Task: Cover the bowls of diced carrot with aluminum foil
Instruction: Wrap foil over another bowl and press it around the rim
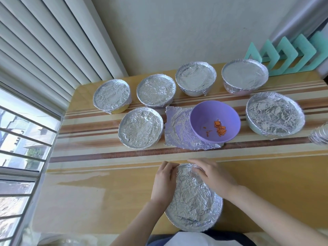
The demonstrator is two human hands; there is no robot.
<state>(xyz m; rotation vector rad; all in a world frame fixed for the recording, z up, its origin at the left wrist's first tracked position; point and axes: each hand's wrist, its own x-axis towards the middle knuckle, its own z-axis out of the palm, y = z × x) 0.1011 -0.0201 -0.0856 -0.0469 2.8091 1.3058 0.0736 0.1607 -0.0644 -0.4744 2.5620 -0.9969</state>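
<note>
A foil-covered bowl (194, 201) stands at the table's near edge. My left hand (165, 180) grips its far left rim, fingers curled over the foil. My right hand (213, 176) lies on the far right rim, fingers curved down onto the foil edge. Behind, an uncovered purple bowl (204, 114) holds a little diced carrot (220, 129). It sits on a loose crumpled foil sheet (175, 134). Several other foil-covered bowls stand around it, such as one (141, 127) to its left and a large one (274, 113) to its right.
The striped wooden table (106, 174) meets a window with bars at the left. Teal foam shapes (291, 54) lean against the wall at the back right. A shiny foil object (319, 134) shows at the right edge.
</note>
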